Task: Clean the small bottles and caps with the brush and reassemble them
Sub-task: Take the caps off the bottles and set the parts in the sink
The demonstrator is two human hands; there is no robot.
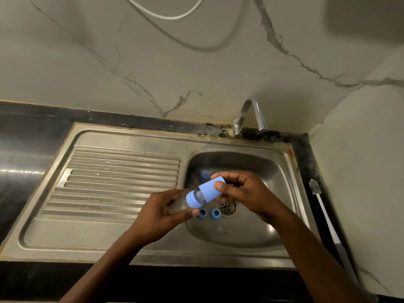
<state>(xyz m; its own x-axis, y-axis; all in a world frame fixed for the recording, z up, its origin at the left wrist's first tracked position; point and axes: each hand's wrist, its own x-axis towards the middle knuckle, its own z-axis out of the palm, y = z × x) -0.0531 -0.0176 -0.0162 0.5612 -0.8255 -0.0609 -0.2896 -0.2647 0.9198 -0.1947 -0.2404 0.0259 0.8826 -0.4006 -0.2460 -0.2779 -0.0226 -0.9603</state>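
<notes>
Above the sink basin: we hold a small clear bottle (pixel 179 204) tilted in our left hand (pixel 159 213), fingers curled round its body, thumb pressed along the near side. Its blue collar and teat point up and to the right. Our right hand (pixel 244 193) pinches the big blue cap (pixel 211 190) btwn thumb and fingertips, with the open end right at the teat. We can't tell if cap and collar touch, nor whether the cap is going on or coming off.

Below, two loose blue rings (pixel 202 213) lie side by side on the basin floor, just beside the drain (pixel 225 207). A second bottle (pixel 204 174) sits at the back of the basin, mostly hidden behind the cap. The brush (pixel 323 206) lies on the counter to the right of the sink (pixel 131 237), well apart from both hands. No water shows at the tap (pixel 251 112).

Our read: job is approx. midway at best. One bottle is nearly whole in hand, but the rings and the 2nd bottle are not yet put together, and whether any part has been scrubbed isn't visible.
</notes>
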